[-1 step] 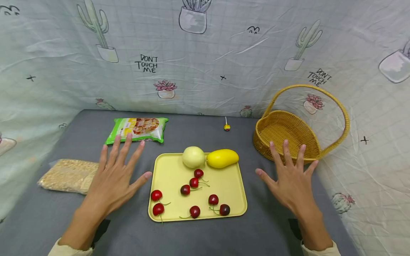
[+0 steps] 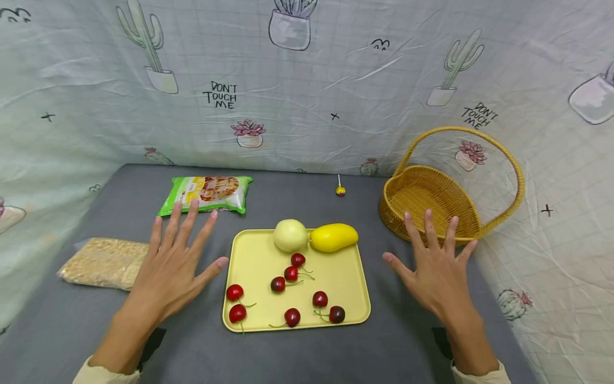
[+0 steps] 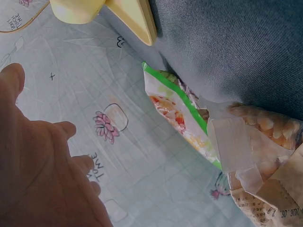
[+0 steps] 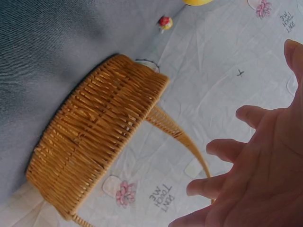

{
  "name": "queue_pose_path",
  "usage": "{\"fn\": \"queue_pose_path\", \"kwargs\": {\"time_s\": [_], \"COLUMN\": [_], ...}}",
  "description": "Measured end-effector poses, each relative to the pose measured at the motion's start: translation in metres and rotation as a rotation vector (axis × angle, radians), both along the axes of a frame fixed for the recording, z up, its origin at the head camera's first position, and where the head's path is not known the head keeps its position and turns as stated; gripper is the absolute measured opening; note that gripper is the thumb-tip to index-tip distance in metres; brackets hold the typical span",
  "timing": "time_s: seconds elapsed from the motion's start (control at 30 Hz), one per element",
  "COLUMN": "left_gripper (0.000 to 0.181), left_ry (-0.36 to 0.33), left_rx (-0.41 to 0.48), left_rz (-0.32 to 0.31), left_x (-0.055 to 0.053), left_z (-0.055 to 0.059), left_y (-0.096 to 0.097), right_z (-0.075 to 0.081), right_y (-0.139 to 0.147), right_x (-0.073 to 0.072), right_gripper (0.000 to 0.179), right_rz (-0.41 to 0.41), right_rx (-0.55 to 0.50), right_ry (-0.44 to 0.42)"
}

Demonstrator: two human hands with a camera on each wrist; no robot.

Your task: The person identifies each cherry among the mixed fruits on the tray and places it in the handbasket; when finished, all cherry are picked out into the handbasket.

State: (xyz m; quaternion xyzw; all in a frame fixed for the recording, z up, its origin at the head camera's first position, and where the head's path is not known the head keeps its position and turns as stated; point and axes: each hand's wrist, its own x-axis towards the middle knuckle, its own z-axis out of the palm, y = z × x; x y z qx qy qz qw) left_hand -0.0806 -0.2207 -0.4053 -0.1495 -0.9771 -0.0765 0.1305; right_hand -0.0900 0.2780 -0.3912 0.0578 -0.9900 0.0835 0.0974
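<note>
My left hand (image 2: 170, 272) is held with fingers spread, holding nothing, left of a pale yellow tray (image 2: 338, 277). It overlaps a clear bag of tan pieces (image 2: 101, 261) in the head view. On the other side, my right hand (image 2: 438, 274) has its fingers spread too, nothing in it. Its fingertips overlap the near rim of a wicker basket (image 2: 395, 216). Several dark red cherries (image 2: 292, 317) with stems are scattered over the tray. At its far edge lie a round pale green fruit (image 2: 290, 236) and a yellow mango-shaped fruit (image 2: 334, 238).
A green and white food packet (image 2: 218, 193) lies at the back left of the grey table (image 2: 288, 357). Near the back edge is a small lollipop (image 2: 340, 190). The basket's tall handle (image 2: 520, 176) arches up at the right. Printed cloth (image 2: 307, 96) hangs behind the table.
</note>
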Motion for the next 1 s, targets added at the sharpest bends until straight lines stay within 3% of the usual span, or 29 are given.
{"fn": "queue_pose_path", "kwargs": {"time_s": [0.27,0.4,0.57,0.7,0.83,1.0], "left_gripper": [0.088,0.085,0.080,0.073,0.068,0.070], "left_ry": [-0.009,-0.031,-0.156,-0.241,-0.260,-0.327], "left_rx": [-0.002,0.065,0.306,0.492,0.537,0.526], "left_rz": [-0.001,-0.038,-0.121,-0.140,-0.105,-0.070], "left_x": [0.000,0.000,0.000,-0.001,-0.003,-0.002], "left_z": [0.000,-0.002,-0.009,-0.014,-0.021,-0.030], "left_y": [0.001,0.001,0.005,0.010,0.012,0.014], "right_z": [-0.002,-0.005,-0.012,-0.016,-0.016,-0.018], "right_y": [-0.003,-0.007,-0.018,-0.029,-0.039,-0.046], "right_x": [-0.002,-0.002,-0.001,0.002,0.005,0.008], "right_gripper": [0.096,0.093,0.090,0.087,0.075,0.055], "right_rz": [0.012,0.051,0.182,0.292,0.367,0.505], "right_rx": [-0.002,-0.054,-0.237,-0.353,-0.406,-0.448], "right_ry": [0.005,0.020,0.014,0.028,-0.014,-0.164]}}
